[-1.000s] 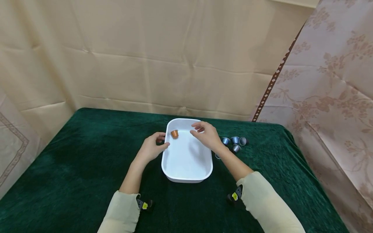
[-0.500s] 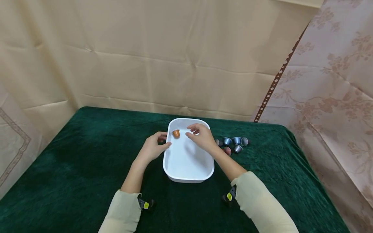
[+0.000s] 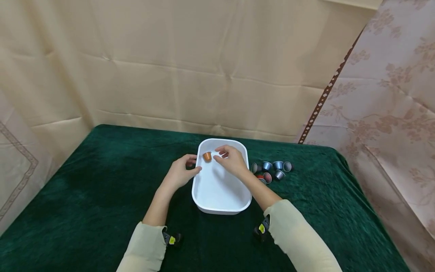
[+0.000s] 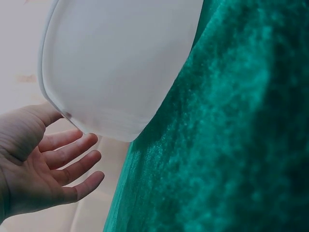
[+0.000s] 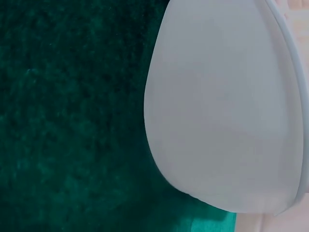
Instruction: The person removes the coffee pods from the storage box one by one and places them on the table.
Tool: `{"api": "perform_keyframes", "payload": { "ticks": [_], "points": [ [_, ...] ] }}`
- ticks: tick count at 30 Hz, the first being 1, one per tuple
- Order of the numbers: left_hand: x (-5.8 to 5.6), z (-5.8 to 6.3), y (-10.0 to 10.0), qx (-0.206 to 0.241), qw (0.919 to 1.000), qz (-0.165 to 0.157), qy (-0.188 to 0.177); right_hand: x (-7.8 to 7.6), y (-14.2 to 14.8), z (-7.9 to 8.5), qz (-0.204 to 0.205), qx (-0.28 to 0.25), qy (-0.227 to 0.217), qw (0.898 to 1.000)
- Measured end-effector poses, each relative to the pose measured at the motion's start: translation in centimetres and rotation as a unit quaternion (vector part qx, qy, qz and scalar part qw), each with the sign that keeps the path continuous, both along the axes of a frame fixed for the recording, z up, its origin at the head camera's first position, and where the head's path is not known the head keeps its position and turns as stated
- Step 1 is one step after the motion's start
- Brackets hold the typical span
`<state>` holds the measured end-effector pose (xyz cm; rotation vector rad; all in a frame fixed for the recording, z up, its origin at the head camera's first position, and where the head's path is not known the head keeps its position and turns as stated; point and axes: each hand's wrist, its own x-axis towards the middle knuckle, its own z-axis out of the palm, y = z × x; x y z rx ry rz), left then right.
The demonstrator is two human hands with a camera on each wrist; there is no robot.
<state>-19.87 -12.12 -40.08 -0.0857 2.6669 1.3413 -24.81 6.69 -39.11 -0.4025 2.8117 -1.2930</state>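
Note:
An orange coffee capsule [image 3: 207, 156] lies on its side in the far left part of a white tray [image 3: 221, 192]. Over the tray is my right hand [image 3: 232, 161], its bent fingers and thumb apart, just right of the capsule, with nothing visible between them. The right wrist view catches the tray's outer wall [image 5: 222, 111] but no hand. My left hand [image 3: 179, 173] is at the tray's left rim, thumb by the edge and fingers outside. Seen in the left wrist view, the left hand [image 4: 43, 159] has loosely spread fingers near the tray's corner.
Several coffee capsules, blue [image 3: 266, 166], silvery [image 3: 279, 174] and reddish [image 3: 267, 177], lie in a cluster right of the tray. Dark green cloth [image 3: 112, 181] covers the table. Behind it hangs a beige curtain [image 3: 170, 75].
My right hand has moved left over the tray, closer to the orange capsule, uncovering more capsules on the right. The left hand stays at the rim. The head view has shifted slightly.

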Motion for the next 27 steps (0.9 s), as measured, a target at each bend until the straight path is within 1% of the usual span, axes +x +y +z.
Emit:
{"api": "perform_keyframes", "payload": {
  "ticks": [6, 14, 27],
  "points": [
    [0.0, 0.0, 0.0, 0.004, 1.0000, -0.002, 0.002, -0.2, -0.4, 0.0, -0.002, -0.004, 0.003, 1.000],
    [0.1, -0.2, -0.1, 0.005, 0.9999, -0.005, 0.011, -0.6, -1.0, -0.3, -0.004, -0.001, 0.002, 1.000],
    [0.1, -0.1, 0.0, 0.008, 0.9999, -0.004, 0.014, -1.3, -1.9, -0.9, -0.003, 0.008, 0.006, 1.000]
  ]
}}
